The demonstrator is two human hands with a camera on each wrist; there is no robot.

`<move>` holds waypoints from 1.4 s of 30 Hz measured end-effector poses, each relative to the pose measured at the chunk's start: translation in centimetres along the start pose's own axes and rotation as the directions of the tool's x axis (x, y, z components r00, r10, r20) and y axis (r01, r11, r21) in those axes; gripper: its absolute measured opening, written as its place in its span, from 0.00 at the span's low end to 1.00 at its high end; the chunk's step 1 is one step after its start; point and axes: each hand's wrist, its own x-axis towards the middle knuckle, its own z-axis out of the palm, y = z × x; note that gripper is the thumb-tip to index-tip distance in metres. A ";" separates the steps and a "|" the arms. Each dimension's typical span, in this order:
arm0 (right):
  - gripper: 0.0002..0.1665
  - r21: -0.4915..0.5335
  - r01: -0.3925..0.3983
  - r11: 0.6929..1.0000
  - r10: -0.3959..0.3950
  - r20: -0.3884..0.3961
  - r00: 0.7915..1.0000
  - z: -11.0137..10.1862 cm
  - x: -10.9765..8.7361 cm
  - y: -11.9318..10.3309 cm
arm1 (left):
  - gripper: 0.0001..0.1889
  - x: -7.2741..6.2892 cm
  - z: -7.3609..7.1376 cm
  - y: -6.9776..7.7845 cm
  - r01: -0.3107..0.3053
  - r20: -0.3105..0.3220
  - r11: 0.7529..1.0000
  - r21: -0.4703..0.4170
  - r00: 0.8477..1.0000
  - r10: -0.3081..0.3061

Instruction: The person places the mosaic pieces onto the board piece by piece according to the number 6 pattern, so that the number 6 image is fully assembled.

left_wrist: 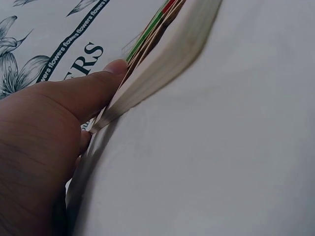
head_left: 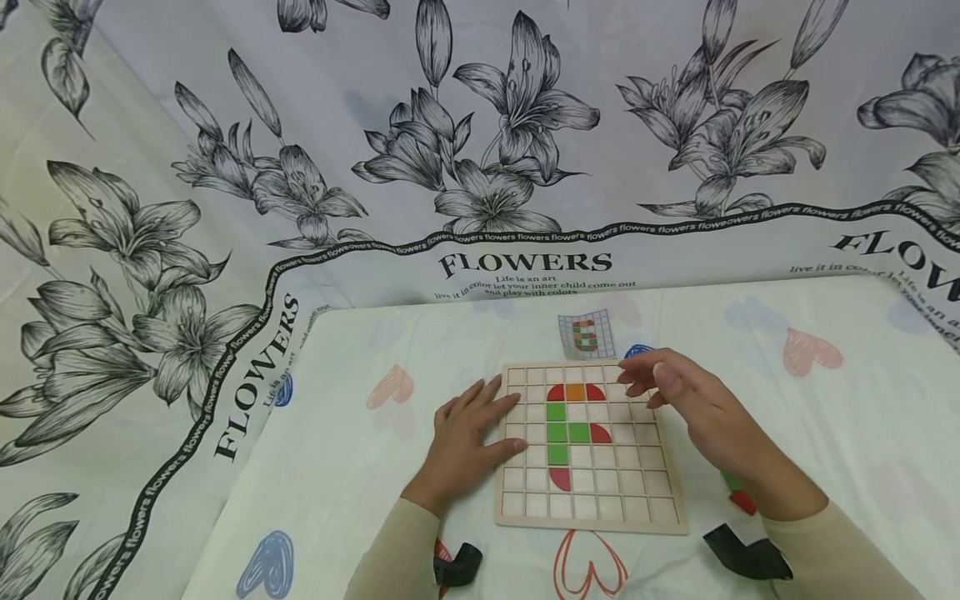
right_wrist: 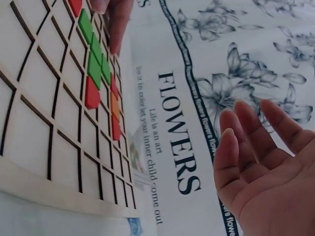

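Note:
A wooden grid board [head_left: 636,507] lies on the table. Its cells hold an orange square [head_left: 574,392], several green squares [head_left: 557,432] and several rounded red pieces [head_left: 559,478]. My left hand [head_left: 468,442] rests on the board's left edge, fingers spread; in the left wrist view its thumb [left_wrist: 96,91] lies along the edge. Above the board's upper right corner, my right hand [head_left: 693,400] hovers with fingers loosely bent. In the right wrist view that hand [right_wrist: 270,182] shows a bare palm and holds nothing.
A small card [head_left: 586,334] with a coloured grid pattern lies beyond the board. Beside my right forearm are a green piece [head_left: 731,481] and a red piece [head_left: 742,502], partly hidden. A black strap [head_left: 750,556] is near the right sleeve, another black strap [head_left: 459,567] near the left.

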 end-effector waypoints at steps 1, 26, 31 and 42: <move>0.21 -0.003 0.005 1.000 -0.005 0.000 1.000 -0.2 0.0 -0.1 | 0.37 0.0 0.0 0.0 -0.001 -0.001 1.000 0.000 1.000 0.001; 0.20 -0.146 -0.104 0.984 0.103 -0.015 0.995 -4.0 -4.5 1.7 | 0.37 0.0 0.1 0.0 -0.010 -0.006 1.000 0.007 1.000 0.010; 0.19 -0.197 -0.143 0.970 0.142 -0.019 0.990 -4.7 -5.4 2.6 | 0.37 0.0 0.1 -0.1 -0.009 -0.004 1.000 0.005 1.000 0.009; 0.17 -0.270 -0.203 0.941 0.199 -0.042 0.979 -6.3 -7.5 5.1 | 0.37 0.0 0.0 -0.1 -0.011 0.006 1.000 -0.007 1.000 0.011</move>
